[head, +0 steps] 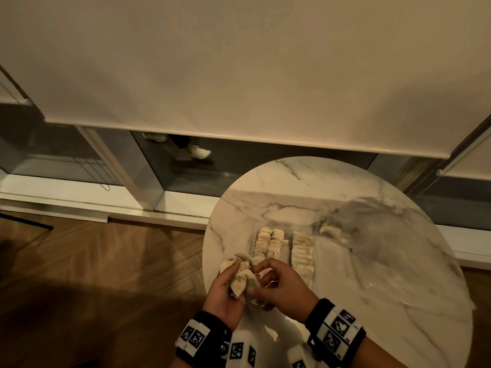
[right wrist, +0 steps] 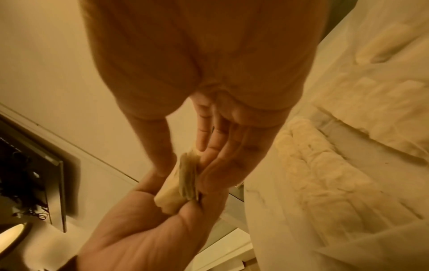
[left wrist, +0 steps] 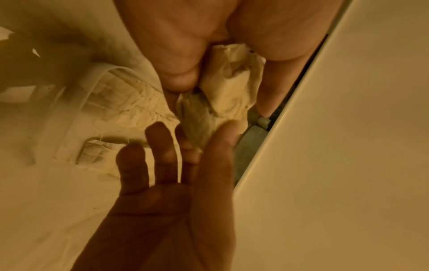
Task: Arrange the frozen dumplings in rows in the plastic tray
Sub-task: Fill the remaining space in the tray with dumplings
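Dumplings [head: 240,284] stuck in a clump sit between my hands, left hand [head: 225,294] cupping them, right hand [head: 281,288] pinching one side (fingers curled). Beyond, rows of dumplings [head: 268,245] fill the tray [head: 285,252] on the table [head: 372,235].

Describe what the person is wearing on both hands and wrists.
The left hand and right hand are bare, without gloves. Each wrist carries a black band fitted with white blocks printed with black square-pattern tags. No sleeves show in the head view.
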`<state>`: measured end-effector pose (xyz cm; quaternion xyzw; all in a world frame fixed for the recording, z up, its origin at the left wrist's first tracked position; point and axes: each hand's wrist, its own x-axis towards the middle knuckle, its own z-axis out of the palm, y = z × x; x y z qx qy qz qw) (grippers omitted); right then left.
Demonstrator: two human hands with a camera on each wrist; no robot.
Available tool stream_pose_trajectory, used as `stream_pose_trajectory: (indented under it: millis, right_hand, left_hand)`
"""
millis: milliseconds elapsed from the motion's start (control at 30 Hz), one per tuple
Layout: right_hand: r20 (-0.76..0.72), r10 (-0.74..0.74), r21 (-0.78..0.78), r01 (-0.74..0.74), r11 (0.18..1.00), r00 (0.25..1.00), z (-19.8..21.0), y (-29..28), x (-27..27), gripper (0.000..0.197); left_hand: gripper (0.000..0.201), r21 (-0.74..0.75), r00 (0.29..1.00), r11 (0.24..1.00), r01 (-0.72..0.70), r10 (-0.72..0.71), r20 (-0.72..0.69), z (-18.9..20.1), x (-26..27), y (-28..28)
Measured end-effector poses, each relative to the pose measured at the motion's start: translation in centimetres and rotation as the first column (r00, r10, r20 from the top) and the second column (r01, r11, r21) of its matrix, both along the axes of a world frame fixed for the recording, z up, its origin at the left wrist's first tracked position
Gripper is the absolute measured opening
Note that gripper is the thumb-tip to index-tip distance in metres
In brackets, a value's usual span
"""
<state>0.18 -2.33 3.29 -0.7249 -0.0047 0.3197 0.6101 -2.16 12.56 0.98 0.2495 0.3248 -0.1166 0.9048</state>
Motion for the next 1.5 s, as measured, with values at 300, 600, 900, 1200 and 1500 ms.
stream_pose_trajectory:
  millis: [300, 600, 900, 1200, 1500]
  right_hand:
    - [-0.125, 0.038, -0.022, -0.041, 0.999, 0.991, 1.1, -2.4, 1.2, 0.019]
    - [-0.497, -0.192, 0.330, 0.389, 0.860, 0.846, 1.6, -2.8, 1.5, 0.007]
    - [-0.407, -0.265, 0.124, 0.340, 0.932, 0.874, -0.4, -0.6, 0.6, 0.053]
    - [-0.272, -0.237, 0.154, 0.285, 0.946, 0.933, 0.5, 0.6, -0.4, 0.066]
    - [-0.175, -0.065, -0.030, 0.060, 0.998, 0.982, 0.4, -0.9, 0.1, 0.028]
  left_hand:
    - [0.046, 0.121, 0.995, 0.993, 0.013, 0.000, -0.104, -1.7, 0.8, 0.4]
    - [0.042, 0.037, 0.989, 0.998, 0.046, -0.040, -0.140, -2.0, 2.2, 1.1]
    - [0.037, 0.013, 0.980, 0.984, 0.177, -0.175, -0.094, -0.9, 3.6, 0.1]
    - [0.038, 0.080, 0.973, 0.970, 0.229, -0.227, -0.036, -0.5, 4.4, 0.0]
    - [0.021, 0.033, 0.991, 0.994, 0.103, -0.099, -0.094, -0.4, 4.6, 0.9]
